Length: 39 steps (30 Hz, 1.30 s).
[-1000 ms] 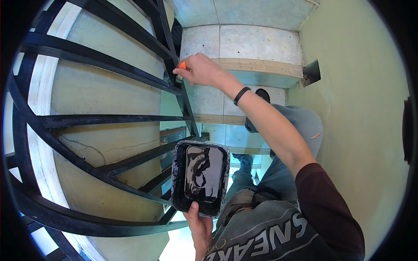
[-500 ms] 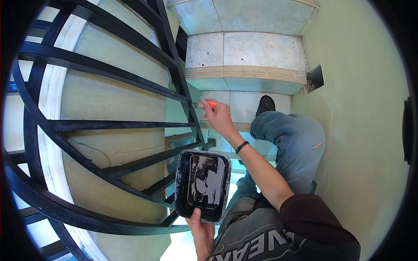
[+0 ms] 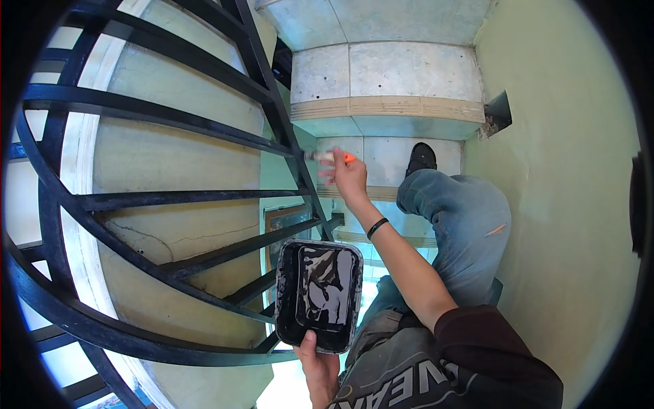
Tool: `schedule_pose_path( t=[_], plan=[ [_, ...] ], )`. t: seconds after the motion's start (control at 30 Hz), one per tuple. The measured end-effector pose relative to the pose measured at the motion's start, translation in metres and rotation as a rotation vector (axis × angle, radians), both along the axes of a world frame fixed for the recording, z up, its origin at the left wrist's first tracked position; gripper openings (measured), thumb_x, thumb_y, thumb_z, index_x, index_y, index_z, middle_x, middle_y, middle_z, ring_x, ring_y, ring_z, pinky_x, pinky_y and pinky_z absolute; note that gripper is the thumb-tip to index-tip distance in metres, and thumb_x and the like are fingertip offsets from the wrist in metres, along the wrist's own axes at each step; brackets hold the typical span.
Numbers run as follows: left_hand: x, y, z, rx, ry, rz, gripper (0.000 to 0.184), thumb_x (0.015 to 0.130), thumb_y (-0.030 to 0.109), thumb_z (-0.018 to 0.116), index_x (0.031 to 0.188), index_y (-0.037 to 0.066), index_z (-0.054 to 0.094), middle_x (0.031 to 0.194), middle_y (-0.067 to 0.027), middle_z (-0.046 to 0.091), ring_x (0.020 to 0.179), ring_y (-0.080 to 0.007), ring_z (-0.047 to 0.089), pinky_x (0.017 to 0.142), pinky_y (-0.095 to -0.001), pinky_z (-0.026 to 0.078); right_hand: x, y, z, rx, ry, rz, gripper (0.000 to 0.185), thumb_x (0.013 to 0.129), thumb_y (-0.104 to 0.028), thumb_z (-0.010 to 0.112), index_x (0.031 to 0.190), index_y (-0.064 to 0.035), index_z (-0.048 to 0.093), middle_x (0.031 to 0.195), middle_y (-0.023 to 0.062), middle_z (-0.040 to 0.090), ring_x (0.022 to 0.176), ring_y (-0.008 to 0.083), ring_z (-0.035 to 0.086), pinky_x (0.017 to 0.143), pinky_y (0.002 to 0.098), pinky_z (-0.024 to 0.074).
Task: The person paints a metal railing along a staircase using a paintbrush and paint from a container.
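Observation:
My right hand (image 3: pixel 348 176) is closed on a paintbrush (image 3: pixel 328 157) with an orange handle. The brush's dark bristle end meets the lower rail of the black metal railing (image 3: pixel 298 158), near where a baluster joins it. Below, my left hand (image 3: pixel 318 368) grips the near end of a black plastic tray (image 3: pixel 289 290), its thumb over the rim and the other fingers largely hidden underneath. Wet, glossy black paint (image 3: pixel 328 300) lies in the tray, which is smeared around its sides.
Tiled stairs (image 3: pixel 409 71) with ribbed tan edges rise ahead. A pale green wall (image 3: pixel 558 204) runs along the right, with a square hole (image 3: pixel 498 112) in it. My bent leg in jeans (image 3: pixel 463 218) and black shoe (image 3: pixel 422 157) rest on a step. Railing bars fill the left.
My right hand and the paintbrush have shifted slightly right, with the fingers spread more loosely around the handle. The tray sits slightly lower in view.

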State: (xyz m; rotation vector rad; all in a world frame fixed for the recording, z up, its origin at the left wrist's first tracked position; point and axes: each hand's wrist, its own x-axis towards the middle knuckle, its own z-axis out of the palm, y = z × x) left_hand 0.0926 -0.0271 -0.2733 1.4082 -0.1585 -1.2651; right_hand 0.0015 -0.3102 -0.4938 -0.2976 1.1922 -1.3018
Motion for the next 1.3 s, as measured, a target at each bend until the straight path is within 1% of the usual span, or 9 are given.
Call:
schedule_pose_path(
  t=[0.17,0.33,0.53,0.73,0.83,1.0,1.07,1.17,1.3],
  plan=[
    [0.001,-0.001,-0.003,0.01,-0.037,-0.018,0.074,0.089,0.03,0.072,0.152,0.01,0.039,0.143,-0.0143,0.056,0.126,-0.0316,0.059,0.102,-0.0484,0.052,-0.004,-0.01,-0.004,0.008,0.062,0.011,0.045,0.107,-0.036,0.052,0.114,0.0061,0.065,0.102,0.0189,0.075,0.073,0.0209,0.075,0.054,0.0276,0.0555],
    [-0.001,0.0,-0.003,0.011,-0.059,-0.022,0.074,0.089,0.03,0.072,0.152,0.01,0.039,0.143,-0.0143,0.056,0.125,-0.0315,0.059,0.102,-0.0479,0.052,-0.013,-0.053,0.06,-0.15,-0.075,-0.135,0.046,0.107,-0.036,0.053,0.111,0.0076,0.065,0.1,0.0183,0.075,0.073,0.0207,0.075,0.053,0.0273,0.0553],
    [-0.002,-0.002,0.001,-0.005,-0.064,-0.03,0.076,0.088,0.032,0.073,0.152,0.011,0.038,0.143,-0.0138,0.056,0.127,-0.0314,0.058,0.105,-0.0482,0.051,0.0,-0.02,0.009,-0.024,0.041,-0.001,0.047,0.107,-0.038,0.053,0.108,0.0074,0.067,0.099,0.0181,0.075,0.073,0.0217,0.075,0.055,0.0289,0.056],
    [-0.001,-0.003,0.003,0.001,-0.056,-0.001,0.075,0.088,0.031,0.073,0.152,0.012,0.039,0.143,-0.0135,0.055,0.128,-0.0315,0.057,0.106,-0.049,0.05,-0.017,-0.051,0.046,-0.11,0.213,-0.08,0.046,0.107,-0.036,0.053,0.105,0.008,0.067,0.095,0.0176,0.076,0.072,0.0212,0.075,0.053,0.0284,0.0557],
    [-0.001,-0.003,0.002,-0.002,-0.06,0.004,0.075,0.088,0.03,0.072,0.152,0.011,0.038,0.144,-0.0134,0.054,0.128,-0.0319,0.057,0.106,-0.0495,0.049,-0.015,-0.059,0.061,-0.189,0.042,-0.185,0.044,0.106,-0.034,0.054,0.103,0.0081,0.067,0.091,0.0172,0.076,0.072,0.0215,0.075,0.052,0.0283,0.0563],
    [0.0,-0.007,0.006,-0.038,-0.028,-0.015,0.074,0.088,0.027,0.072,0.152,0.01,0.038,0.146,-0.0133,0.052,0.13,-0.0321,0.055,0.108,-0.0498,0.048,0.0,-0.013,-0.02,0.052,0.168,-0.066,0.042,0.106,-0.033,0.055,0.103,0.0075,0.066,0.088,0.017,0.075,0.069,0.0218,0.075,0.052,0.0292,0.0568],
    [0.0,-0.007,0.009,-0.053,-0.041,-0.015,0.074,0.089,0.026,0.072,0.152,0.009,0.037,0.147,-0.0135,0.051,0.132,-0.0321,0.054,0.11,-0.0499,0.047,-0.002,-0.012,-0.025,0.123,0.195,-0.037,0.042,0.106,-0.033,0.055,0.102,0.0073,0.066,0.087,0.0171,0.075,0.069,0.0218,0.075,0.052,0.0302,0.0573],
    [0.004,-0.005,0.009,-0.052,0.065,0.025,0.077,0.088,0.013,0.07,0.155,0.008,0.031,0.149,-0.0133,0.047,0.136,-0.0305,0.048,0.115,-0.0477,0.039,-0.002,-0.031,-0.004,0.075,0.208,-0.007,0.041,0.106,-0.033,0.055,0.102,0.0068,0.065,0.089,0.0175,0.075,0.072,0.0221,0.075,0.055,0.032,0.0588],
    [0.009,-0.001,0.007,-0.052,0.078,0.027,0.077,0.089,0.014,0.071,0.154,0.008,0.032,0.149,-0.0132,0.048,0.136,-0.0302,0.049,0.115,-0.0472,0.039,-0.003,-0.062,0.04,-0.078,-0.021,-0.131,0.042,0.106,-0.036,0.056,0.107,0.005,0.063,0.098,0.0187,0.075,0.08,0.0226,0.075,0.061,0.0325,0.0596]
  ],
)
